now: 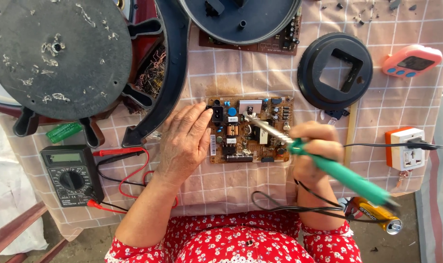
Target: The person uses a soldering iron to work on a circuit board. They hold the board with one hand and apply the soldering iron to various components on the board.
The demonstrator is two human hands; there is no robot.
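Note:
A brown circuit board (250,129) crowded with small parts lies on the checked tablecloth (231,73). My left hand (185,141) rests flat on the board's left edge, fingers apart, pinning it down. My right hand (314,151) grips a green-handled soldering iron (338,170). Its metal tip points up-left and touches the upper middle of the board. The iron's black cord loops back toward my body.
A black multimeter (71,174) with red and black leads lies at the left. A large black round housing (60,58) fills the upper left. A round black cover (335,70), a pink timer (411,61) and an orange-white socket (404,148) sit at the right.

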